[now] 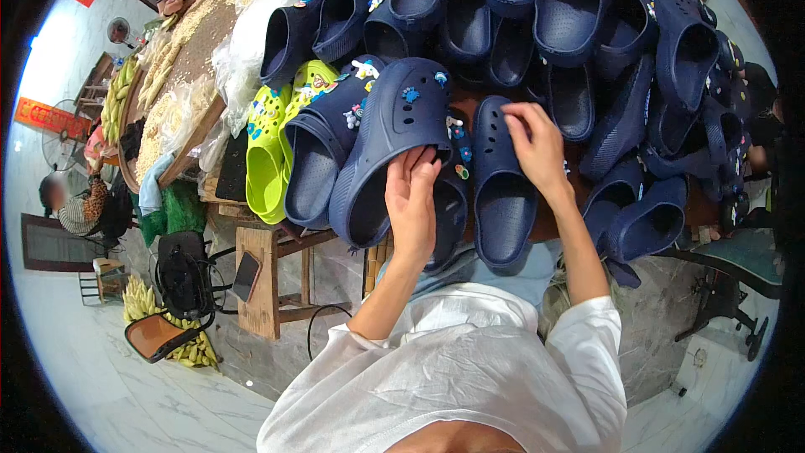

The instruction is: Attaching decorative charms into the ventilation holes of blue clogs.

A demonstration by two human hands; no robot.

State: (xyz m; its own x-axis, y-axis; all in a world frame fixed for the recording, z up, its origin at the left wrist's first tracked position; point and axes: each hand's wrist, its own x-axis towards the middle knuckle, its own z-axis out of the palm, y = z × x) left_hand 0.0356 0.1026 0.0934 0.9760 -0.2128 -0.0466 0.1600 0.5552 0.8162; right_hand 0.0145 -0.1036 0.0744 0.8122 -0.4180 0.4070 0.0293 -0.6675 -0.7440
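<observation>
A navy clog (401,122) with blue charms on its toe sits tilted in front of me. My left hand (414,197) has its fingers hooked over the rim of the clog's foot opening. To the right lies a second navy clog (503,214), with no charms visible on its upper. My right hand (537,147) is at the toe of this clog, fingers bent and drawn together over its holes. Whether a small piece is between those fingertips is hidden. Between the two clogs, another navy clog (450,201) with colourful charms is partly covered.
Many navy clogs (574,8) are heaped at the back and right. Lime-green clogs (267,159) with charms stand at the left. A phone (246,275) lies on a wooden stool (256,239). Beyond, people sit around a large round tray (197,42) of pale kernels.
</observation>
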